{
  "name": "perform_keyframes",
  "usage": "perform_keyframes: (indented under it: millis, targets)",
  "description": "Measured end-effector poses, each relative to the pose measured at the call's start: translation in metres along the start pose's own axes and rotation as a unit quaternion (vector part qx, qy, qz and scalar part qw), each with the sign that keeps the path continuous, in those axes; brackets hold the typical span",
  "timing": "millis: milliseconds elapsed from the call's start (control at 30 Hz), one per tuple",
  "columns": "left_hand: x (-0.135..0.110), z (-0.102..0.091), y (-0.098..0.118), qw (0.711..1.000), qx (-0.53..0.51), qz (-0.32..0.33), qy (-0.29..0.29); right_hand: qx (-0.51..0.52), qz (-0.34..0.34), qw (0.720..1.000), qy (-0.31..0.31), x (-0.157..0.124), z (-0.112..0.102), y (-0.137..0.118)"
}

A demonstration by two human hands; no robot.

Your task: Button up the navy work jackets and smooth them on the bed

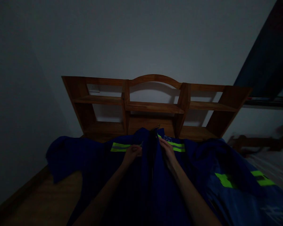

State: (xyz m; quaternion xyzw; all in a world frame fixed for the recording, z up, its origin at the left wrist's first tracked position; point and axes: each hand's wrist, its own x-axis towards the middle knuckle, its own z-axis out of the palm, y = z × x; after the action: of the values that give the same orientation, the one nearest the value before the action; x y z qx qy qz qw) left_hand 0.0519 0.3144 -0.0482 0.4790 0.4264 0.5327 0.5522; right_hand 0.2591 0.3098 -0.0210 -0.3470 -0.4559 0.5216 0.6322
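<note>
A dark blue work jacket (136,188) with yellow-green reflective strips lies spread before me, its front parted down the middle near the collar. My left hand (132,153) is closed in a pinch on the jacket's left front edge, beside one strip. On the other side of the opening, my right hand (167,150) grips the right front edge just below the collar, fingers pointing up and inward. Dim light hides the fingertips' exact hold and the inside of the opening. One sleeve (66,153) stretches out to the left.
A wooden shelf unit (153,108) stands against the pale wall (141,40) behind the jacket. At the right lies more blue clothing (245,197) with reflective strips. Wooden boards (54,194) show at lower left, and a dark window or curtain (269,56) at upper right.
</note>
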Motion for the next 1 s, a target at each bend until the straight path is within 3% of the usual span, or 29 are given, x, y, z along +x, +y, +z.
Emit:
perform_keyframes:
  millis: [100,233,367,600,700,1000]
  targets:
    - [-0.004,0.012,-0.011,1.0,0.006,0.002,-0.012,-0.128,-0.053,0.988,-0.064,-0.011,0.014,0.011]
    - [-0.011,0.016,-0.014,0.991,0.11,0.074,-0.007,-0.251,-0.143,0.951,-0.11,-0.023,0.026,0.024]
    - [-0.016,0.016,-0.009,0.972,0.205,0.115,0.0,-0.329,-0.194,0.915,-0.126,-0.027,0.027,0.022]
    - [-0.018,0.017,-0.009,0.953,0.249,0.172,-0.002,-0.467,-0.235,0.847,-0.096,-0.038,0.027,0.015]
    - [-0.018,0.017,-0.008,0.959,0.222,0.176,-0.011,-0.464,-0.236,0.85,-0.081,-0.038,0.029,0.015]
    - [-0.02,0.024,-0.005,0.978,0.149,0.145,0.011,-0.392,-0.203,0.896,-0.049,-0.027,0.024,0.019]
